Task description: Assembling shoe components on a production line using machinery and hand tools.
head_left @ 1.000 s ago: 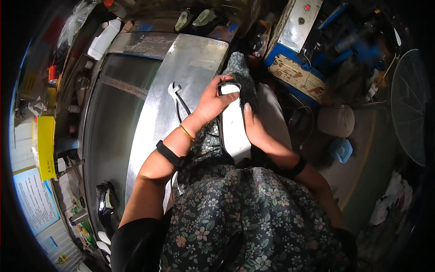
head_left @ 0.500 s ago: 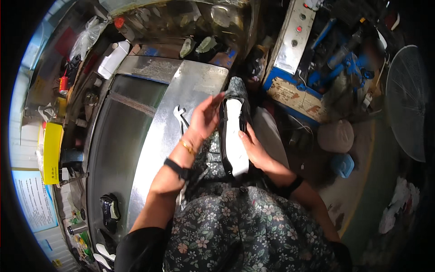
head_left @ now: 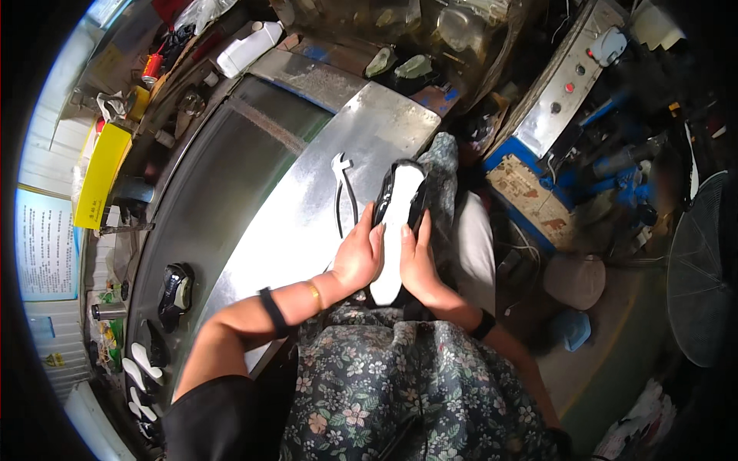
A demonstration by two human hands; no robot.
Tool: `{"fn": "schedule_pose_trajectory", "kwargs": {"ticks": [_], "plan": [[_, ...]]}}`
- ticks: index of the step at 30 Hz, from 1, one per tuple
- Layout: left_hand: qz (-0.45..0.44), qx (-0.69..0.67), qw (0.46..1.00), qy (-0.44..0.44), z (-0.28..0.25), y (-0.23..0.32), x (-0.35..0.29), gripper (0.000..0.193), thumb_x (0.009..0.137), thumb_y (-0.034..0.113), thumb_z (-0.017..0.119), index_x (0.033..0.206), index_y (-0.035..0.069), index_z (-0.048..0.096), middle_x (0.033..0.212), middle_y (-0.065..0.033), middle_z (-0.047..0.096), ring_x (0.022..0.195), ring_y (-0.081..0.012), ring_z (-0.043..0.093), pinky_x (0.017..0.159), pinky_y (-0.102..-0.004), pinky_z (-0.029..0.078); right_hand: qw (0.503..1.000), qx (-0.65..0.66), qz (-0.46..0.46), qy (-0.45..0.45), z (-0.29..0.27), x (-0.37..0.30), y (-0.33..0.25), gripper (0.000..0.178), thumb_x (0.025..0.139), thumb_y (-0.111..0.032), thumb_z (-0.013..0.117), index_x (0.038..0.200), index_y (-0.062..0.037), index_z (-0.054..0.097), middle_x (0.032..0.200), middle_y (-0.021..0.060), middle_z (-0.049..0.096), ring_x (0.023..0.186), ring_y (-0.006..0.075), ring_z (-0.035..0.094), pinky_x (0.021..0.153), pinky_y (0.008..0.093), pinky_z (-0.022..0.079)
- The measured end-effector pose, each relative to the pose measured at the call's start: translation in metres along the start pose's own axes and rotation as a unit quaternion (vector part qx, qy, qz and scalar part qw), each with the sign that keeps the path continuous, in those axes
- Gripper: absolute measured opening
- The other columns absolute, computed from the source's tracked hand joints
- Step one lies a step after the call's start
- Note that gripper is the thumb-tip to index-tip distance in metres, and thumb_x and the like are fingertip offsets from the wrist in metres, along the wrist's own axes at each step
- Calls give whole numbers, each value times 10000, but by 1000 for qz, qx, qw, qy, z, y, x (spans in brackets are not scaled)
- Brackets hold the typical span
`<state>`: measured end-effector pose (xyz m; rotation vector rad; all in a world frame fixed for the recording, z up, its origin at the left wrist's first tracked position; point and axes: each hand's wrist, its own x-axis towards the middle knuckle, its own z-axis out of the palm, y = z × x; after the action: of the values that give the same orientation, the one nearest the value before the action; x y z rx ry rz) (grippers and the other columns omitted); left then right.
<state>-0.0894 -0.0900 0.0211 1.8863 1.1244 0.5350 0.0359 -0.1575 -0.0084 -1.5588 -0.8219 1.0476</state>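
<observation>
- Shoe (head_left: 401, 215) is held bottom-up over the lap, gripped from both sides.
- Left hand (head_left: 357, 261) is wrapped on its 9 o'clock side, right hand (head_left: 419, 265) on its 3 o'clock side; fingers grasping the sides, thumbs laid along the white bottom.
- Done, by the look of it: white bottom is set in place, framed by black material toward 12 o'clock.
- Left, as judged: no outer sole is seen fitted. Edges toward 6 o'clock are partly covered by the hands; their finish cannot be told.
- Pincers (head_left: 344, 172) are laid on the metal sheet (head_left: 284, 207) at 10 o'clock, near the left hand; held by nobody, could be knocked.
- Black shoe (head_left: 175, 296) is parked between 8 and 9 o'clock, white soles (head_left: 146, 363) at 8.
- White jug (head_left: 250, 50) is seen at 11, control panel (head_left: 565, 88) at 2, fan (head_left: 699, 269) at 3.
- No obstruction is seen over the white bottom except thumbs.
</observation>
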Motion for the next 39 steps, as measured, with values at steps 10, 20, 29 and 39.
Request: {"fn": "schedule_pose_trajectory", "kwargs": {"ticks": [10,20,29,39], "plan": [[-315,-444,823,-165,-21,5,113,767,960,656,321,1218,-18,583,1169,-145,642,1070,-213,608,981,-325,450,995,5,99,-9,-52,74,15,702,1018,-551,278,1413,15,405,1244,140,579,1120,219,542,953,330,420],[-12,198,972,-126,-21,26,145,674,1008,504,222,1035,-49,607,872,-341,617,937,-492,581,842,-467,466,904,-387,-157,89,-4,139,-65,283,985,-219,402,918,-17,588,868,213,659,844,417,633,770,482,498],[-120,-311,906,-260,-39,-17,-3,844,886,98,689,1498,-46,125,1414,-163,438,1310,-206,420,1080,-343,367,989,-41,-125,-65,-38,153,-38,378,1044,-228,317,1029,17,604,953,98,705,902,195,626,885,308,457],[-149,-453,870,-124,-83,-7,15,798,839,57,661,1502,55,217,1264,-145,564,1153,-281,573,954,-409,493,959,-168,-217,71,-200,165,-96,349,921,-273,636,1123,10,627,1062,191,661,1026,269,636,889,342,481]]}}
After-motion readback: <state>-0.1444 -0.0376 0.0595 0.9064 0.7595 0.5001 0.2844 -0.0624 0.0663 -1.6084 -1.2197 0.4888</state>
